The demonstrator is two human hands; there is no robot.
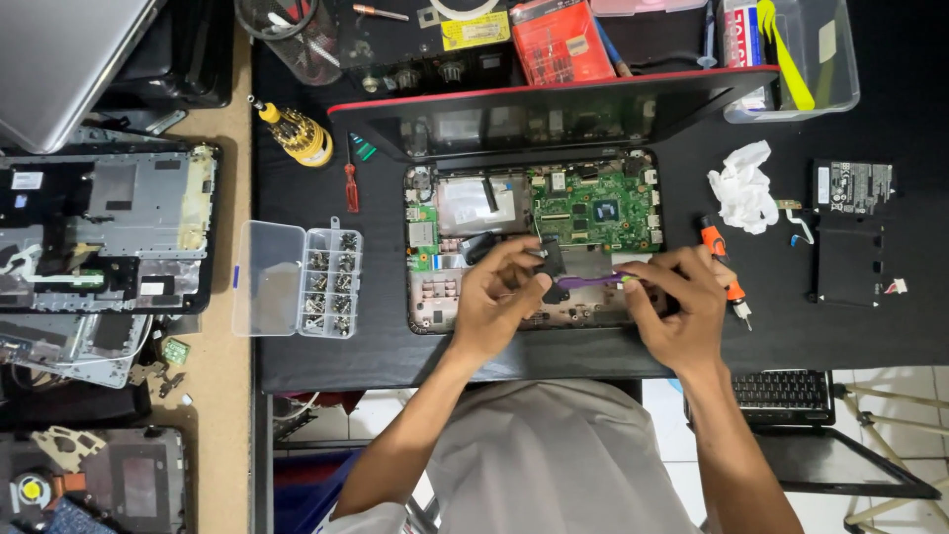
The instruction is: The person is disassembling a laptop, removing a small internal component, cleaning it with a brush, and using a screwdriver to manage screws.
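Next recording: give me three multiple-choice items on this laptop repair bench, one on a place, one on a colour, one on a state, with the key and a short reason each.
1. Where does the clear screw box lie relative to the opened laptop base?
A. Left of it
B. On top of it
C. Right of it

2. What colour is the flat cable stretched between the left hand and the right hand?
A. Yellow
B. Purple
C. White

3. In what state is the screw box's lid?
A. Shut
B. Missing
C. Swung open

Key:
1 A, it sits on the black mat at the image's left of the base.
2 B, a purple strip runs between the fingers.
3 C, the clear lid lies flat beside the compartments.
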